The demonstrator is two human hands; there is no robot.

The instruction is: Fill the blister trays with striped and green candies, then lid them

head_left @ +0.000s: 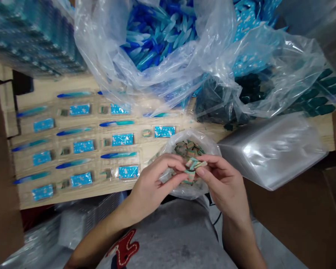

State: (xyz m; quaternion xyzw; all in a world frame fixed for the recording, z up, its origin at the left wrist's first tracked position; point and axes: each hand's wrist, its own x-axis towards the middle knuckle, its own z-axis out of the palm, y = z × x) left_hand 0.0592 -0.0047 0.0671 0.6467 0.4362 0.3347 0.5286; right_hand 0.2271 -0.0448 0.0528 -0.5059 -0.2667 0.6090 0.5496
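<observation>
Over a clear plastic bag (212, 147) of small striped green-and-beige pieces (189, 147), my two hands are close together. My right hand (224, 181) is closed, pinching a few of these striped pieces (196, 163) between thumb and forefinger. My left hand (156, 179) is closed too, its thumb and fingertips at the same small cluster. To the left, clear plastic trays (98, 164) lie in rows. Many hold a blue-to-teal pointed stick (119, 155) and a blue patterned packet (128, 172); several also show a small striped piece (105, 175).
A large clear bag (100, 45) of blue pointed pieces (162, 33) stands at the back. Right of it are blue patterned packets (248, 33) and dark green pieces (316, 95) in plastic. Clear plastic sleeves (277, 149) lie at right. Stacked filled trays (30, 37) rise at back left.
</observation>
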